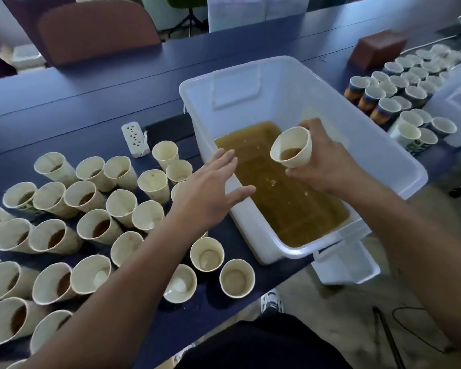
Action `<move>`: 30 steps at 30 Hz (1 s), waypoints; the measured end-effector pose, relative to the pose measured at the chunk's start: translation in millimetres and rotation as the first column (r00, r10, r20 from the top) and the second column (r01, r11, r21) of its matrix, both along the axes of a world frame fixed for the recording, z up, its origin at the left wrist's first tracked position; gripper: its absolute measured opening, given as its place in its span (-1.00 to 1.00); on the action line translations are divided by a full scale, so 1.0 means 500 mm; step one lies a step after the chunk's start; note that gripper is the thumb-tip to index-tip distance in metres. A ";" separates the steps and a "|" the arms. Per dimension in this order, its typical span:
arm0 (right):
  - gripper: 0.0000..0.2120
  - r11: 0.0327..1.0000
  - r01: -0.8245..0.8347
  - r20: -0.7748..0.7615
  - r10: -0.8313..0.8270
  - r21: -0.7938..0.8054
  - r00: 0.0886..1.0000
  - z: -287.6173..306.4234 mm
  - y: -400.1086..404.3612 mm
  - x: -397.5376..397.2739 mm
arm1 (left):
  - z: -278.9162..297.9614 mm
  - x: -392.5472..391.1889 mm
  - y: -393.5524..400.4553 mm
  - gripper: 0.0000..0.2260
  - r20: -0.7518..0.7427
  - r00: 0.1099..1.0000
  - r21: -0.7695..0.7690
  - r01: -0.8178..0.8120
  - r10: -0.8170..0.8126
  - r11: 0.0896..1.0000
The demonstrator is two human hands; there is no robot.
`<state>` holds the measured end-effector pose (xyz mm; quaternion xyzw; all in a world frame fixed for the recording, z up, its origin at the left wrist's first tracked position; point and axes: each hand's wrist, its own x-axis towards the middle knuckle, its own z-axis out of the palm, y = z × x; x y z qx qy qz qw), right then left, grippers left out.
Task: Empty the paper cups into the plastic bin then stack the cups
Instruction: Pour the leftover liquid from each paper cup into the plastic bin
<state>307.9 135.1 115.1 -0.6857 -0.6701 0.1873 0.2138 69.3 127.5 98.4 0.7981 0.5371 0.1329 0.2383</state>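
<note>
Head view, nearest first: paper cups (pixel 91 225), many holding brown liquid, crowd the table below and outboard of the left hand (pixel 210 187), which hovers empty with fingers spread. Beyond it the right hand (pixel 328 161) is wrapped round a tilted cup (pixel 292 147) over the plastic bin (pixel 277 83). Thin paper likely crushes easily and weighs little; grip mid-wall, gently.
</note>
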 end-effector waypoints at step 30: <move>-0.46 0.990 -0.090 0.453 0.029 0.112 0.891 0.000 0.028 0.005 | -0.008 -0.003 -0.011 -0.25 -0.055 0.998 0.002 -0.029 0.029 1.000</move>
